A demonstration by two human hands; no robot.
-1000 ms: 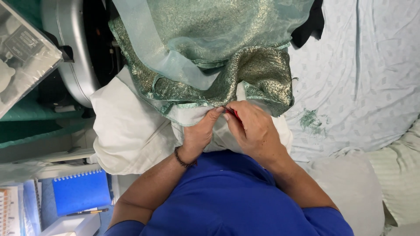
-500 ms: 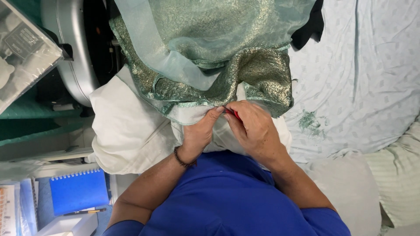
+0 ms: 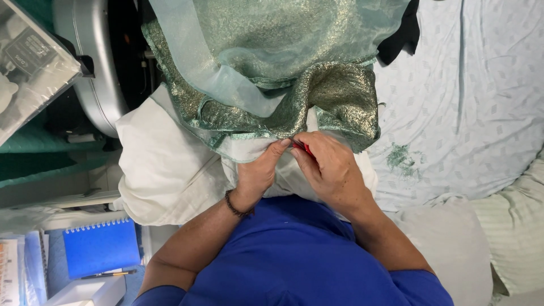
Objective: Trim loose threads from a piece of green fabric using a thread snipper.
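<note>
A shiny green-gold fabric (image 3: 294, 51) with a sheer pale green layer drapes over a white cushion (image 3: 164, 164) in front of me. My left hand (image 3: 258, 173) pinches the fabric's lower edge (image 3: 249, 135) with thumb and fingers. My right hand (image 3: 331, 170) is closed on a small red tool (image 3: 303, 147), whose tip meets the same edge right beside my left thumb. Most of the tool is hidden in my fingers. A dark bead bracelet (image 3: 235, 205) circles my left wrist.
A pale patterned sheet (image 3: 470, 102) lies to the right with a small heap of green thread scraps (image 3: 402, 158) on it. A grey machine body (image 3: 90, 68) stands at upper left. A blue spiral notebook (image 3: 102, 246) and a pen (image 3: 110, 275) lie at lower left.
Both hands stay at the fabric's edge with only slight finger shifts. The view has moved a little.
</note>
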